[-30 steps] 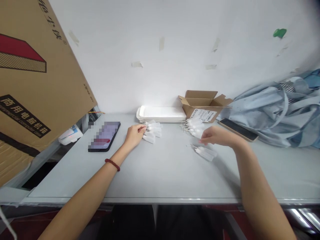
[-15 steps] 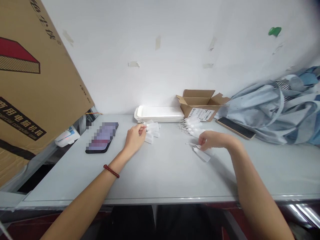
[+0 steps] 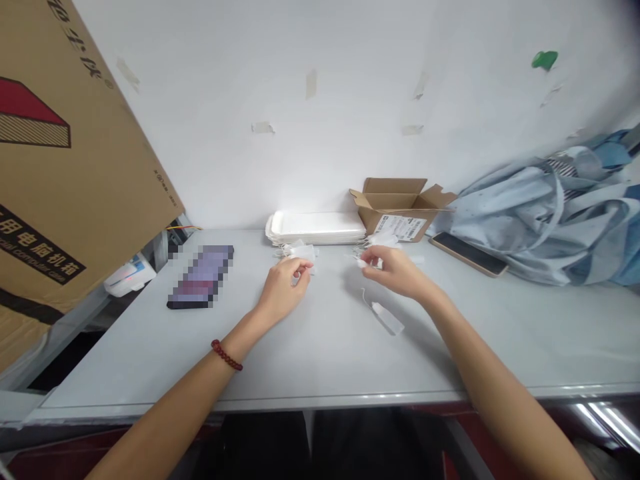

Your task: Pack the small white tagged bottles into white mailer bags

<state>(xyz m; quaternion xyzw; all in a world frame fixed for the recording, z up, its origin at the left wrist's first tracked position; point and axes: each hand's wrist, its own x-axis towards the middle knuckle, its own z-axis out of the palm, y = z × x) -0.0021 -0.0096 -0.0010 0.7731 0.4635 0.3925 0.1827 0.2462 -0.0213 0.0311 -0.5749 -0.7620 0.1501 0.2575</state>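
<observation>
My left hand (image 3: 284,292) is by the left pile of small white tags (image 3: 302,252) with strings. Its thumb and fingers are pressed together, and whatever they may hold is hidden. A pinch of my right hand (image 3: 395,268) has a white tag (image 3: 361,263) in it, slightly blurred, with thin string ends. Behind that hand is another pile of white tags (image 3: 384,240), partly covered by it. One single white tag (image 3: 387,319) with a curled string lies on the table in front of my right hand.
Against the wall stand a stack of white flat packs (image 3: 317,227) and an open cardboard box (image 3: 405,217). A phone (image 3: 203,277) lies left, another phone (image 3: 467,253) right. Light blue cloth (image 3: 540,220) is heaped at right. A large carton (image 3: 85,167) leans at left.
My right hand has moved left and away from me, leaving a single tag on the table and pinching another. My left hand has come slightly right and nearer to me.
</observation>
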